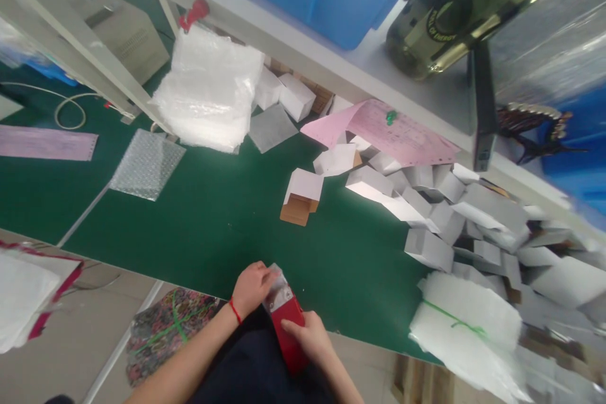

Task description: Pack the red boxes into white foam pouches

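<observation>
At the front edge of the green table, a slim red box [287,327] is held at a slant in front of my body. My right hand [312,336] is wrapped round its red lower part, thumb on top. The fingers of my left hand [255,290] are closed at its upper end, where a shiny silvery or clear piece [280,290] shows; I cannot tell whether this is part of the box or something in it. Beyond my hands on the tabletop sits a small white carton [304,188] with its brown inner flap open.
Many white cartons [428,249] are heaped at the right, by a tied stack of white sheets [466,312]. White pouches [208,85] and a bubble-wrap bag [148,164] lie at the left. A shelf [293,31] overhangs the back, with pink paper [379,129] hanging below it.
</observation>
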The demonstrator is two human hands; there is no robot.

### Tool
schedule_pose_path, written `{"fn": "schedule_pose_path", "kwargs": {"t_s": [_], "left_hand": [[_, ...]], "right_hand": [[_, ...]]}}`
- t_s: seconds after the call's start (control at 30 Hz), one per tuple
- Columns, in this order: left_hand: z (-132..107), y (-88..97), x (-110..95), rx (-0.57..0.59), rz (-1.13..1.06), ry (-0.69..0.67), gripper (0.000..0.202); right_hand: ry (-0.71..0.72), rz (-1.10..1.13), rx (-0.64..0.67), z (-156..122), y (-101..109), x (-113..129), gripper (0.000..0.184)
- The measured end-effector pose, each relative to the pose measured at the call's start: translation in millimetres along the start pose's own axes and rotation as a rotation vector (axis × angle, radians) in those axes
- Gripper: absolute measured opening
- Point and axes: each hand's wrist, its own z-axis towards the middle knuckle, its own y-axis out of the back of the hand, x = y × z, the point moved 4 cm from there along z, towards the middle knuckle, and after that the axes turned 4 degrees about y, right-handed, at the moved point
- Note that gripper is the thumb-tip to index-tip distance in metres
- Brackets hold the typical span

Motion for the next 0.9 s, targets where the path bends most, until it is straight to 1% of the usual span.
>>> {"fn": "schedule_pose_path", "kwargs": {"t_s": [0.1,0.23,0.33,0.43,0.53,0.67,0.73,0.8,0.9], "left_hand": [[-2,-3.2,-4,-0.003,0.038,-0.027,0.039],[1,-8.8,-3,-0.037,0.055,-0.061,0.038],[2,-10.5,-3,-0.065,0.062,-0.090,0.040],[0,-10.6,-4,-0.075,0.063,-0.123,0.041],[0,-10.7,-5,-0.088,0.060,-0.141,0.042],[1,-11.1,-5,-0.098,0.056,-0.149,0.043],[2,-11.1,-6,-0.100,0.058,-0.151,0.044],[2,-10.9,-8,-0.101,0.063,-0.155,0.046],[3,-10.0,-12,-0.107,0.073,-0.160,0.047]], "right_hand": [[0.011,-0.017,-0.001,2,1,-3,0.018],[0.060,-0.075,-0.011,1,5,-2,0.020],[0.103,-0.113,-0.023,-7,8,1,0.019],[0.125,-0.091,-0.009,-18,13,0,0.020],[0.146,-0.067,0.006,-31,23,-17,0.018],[0.128,-0.073,-0.011,-51,40,-57,0.019],[0.150,-0.071,-0.007,-58,44,-70,0.022],[0.171,-0.054,-0.014,-61,46,-78,0.020],[0.148,0.014,-0.028,-53,45,-86,0.017]]}}
